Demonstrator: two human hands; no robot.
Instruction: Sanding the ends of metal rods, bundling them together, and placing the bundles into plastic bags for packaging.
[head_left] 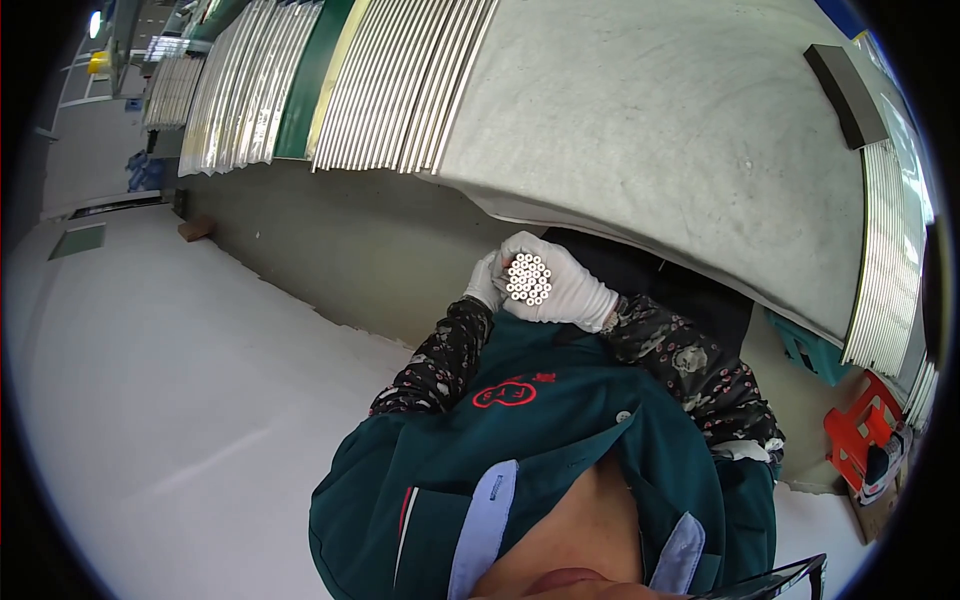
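Head view: the right hand (570, 290), white-gloved, has its fingers clamped round a bundle of thin metal tubes (528, 278) held end-on at the chest; the left hand (484, 284) steadies it, its fingers mostly hidden. A slackened grip could let the tubes slide out and scatter over the floor (150, 400) below the worktop (650, 130).

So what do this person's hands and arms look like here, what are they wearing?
Both hands wear white knit gloves: the left hand and the right hand. The forearms are covered by dark sleeves with a small pale and reddish flower-like print, gathered at the wrists. Over the chest sits a dark green work jacket with a red mark and a light blue collar.
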